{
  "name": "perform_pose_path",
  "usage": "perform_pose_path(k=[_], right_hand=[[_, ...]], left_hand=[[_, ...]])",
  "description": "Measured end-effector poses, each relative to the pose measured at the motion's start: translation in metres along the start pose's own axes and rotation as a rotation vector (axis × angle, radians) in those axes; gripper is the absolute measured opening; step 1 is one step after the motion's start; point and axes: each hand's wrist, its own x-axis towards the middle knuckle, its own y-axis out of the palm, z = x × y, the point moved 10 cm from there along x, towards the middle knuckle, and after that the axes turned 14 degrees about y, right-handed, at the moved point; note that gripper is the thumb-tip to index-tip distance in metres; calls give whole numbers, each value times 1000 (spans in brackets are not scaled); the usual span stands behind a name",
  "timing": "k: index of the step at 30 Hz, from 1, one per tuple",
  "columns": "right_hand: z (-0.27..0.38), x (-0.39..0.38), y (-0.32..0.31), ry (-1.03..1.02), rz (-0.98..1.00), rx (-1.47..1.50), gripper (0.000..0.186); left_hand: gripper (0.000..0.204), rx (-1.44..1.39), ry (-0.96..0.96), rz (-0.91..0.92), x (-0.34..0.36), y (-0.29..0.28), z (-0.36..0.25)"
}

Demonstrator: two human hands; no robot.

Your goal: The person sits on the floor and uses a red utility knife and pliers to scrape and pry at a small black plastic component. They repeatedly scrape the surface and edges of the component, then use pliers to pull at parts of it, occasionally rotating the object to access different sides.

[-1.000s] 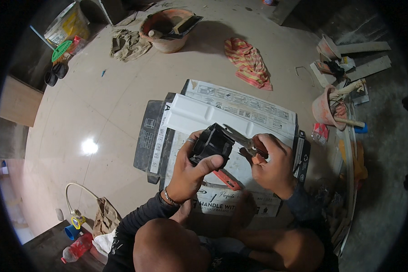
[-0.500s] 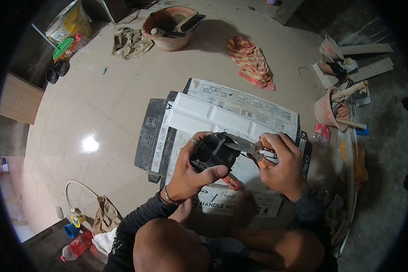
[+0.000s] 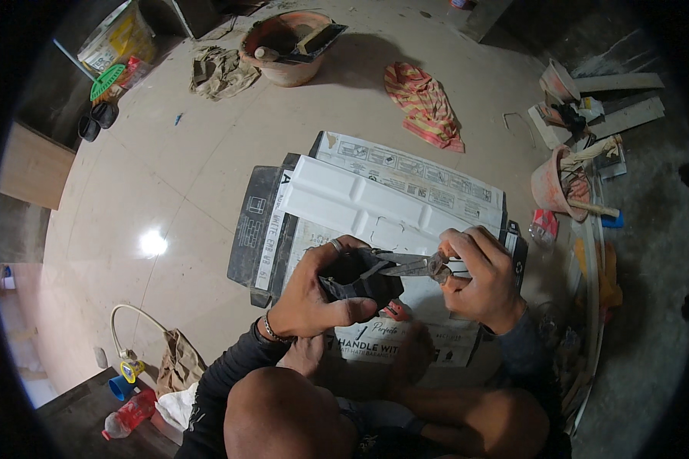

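Note:
My left hand (image 3: 314,294) is wrapped round a black, hollow, box-like piece (image 3: 371,289), thumb along its near side. My right hand (image 3: 478,275) grips a pair of long-nose pliers (image 3: 417,265) by the handles. The jaws point left and reach the upper rim of the black piece, slightly parted; whether they pinch the rim I cannot tell. Beneath both hands lies flattened printed cardboard (image 3: 459,187), with a long white embossed tile (image 3: 344,187) across it. A red tool (image 3: 396,310) shows partly behind the black piece.
Beyond the cardboard are a striped cloth (image 3: 425,107), a large basin (image 3: 287,73) and a grey rag (image 3: 222,73). To the right stand a pink bucket (image 3: 551,183) and some boards (image 3: 628,118). A red bottle (image 3: 130,413) lies at lower left.
The black piece has tilted and dropped a little toward me with my left hand. The pliers have shifted slightly, and their jaws look wider apart.

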Motion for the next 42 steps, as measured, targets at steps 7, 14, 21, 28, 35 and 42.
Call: perform_pose_path(k=[7,14,21,28,35,42], right_hand=[[-2,-2,2,-46,-21,19,48],[-21,-5,6,-13,28,62,40],[-24,3,5,145,116,214,37],[-8,-4,10,113,165,180,39],[1,-9,9,66,131,76,37],[6,-12,5,39,72,56,40]], left_hand=[[75,23,-42,-10,-5,-9,18],[101,-185,-98,23,-7,-7,31],[102,-331,-203,-97,-16,-5,51],[99,-334,-205,31,-8,10,36],[102,-171,-232,14,-11,9,26],[103,-173,-186,62,-7,13,22]])
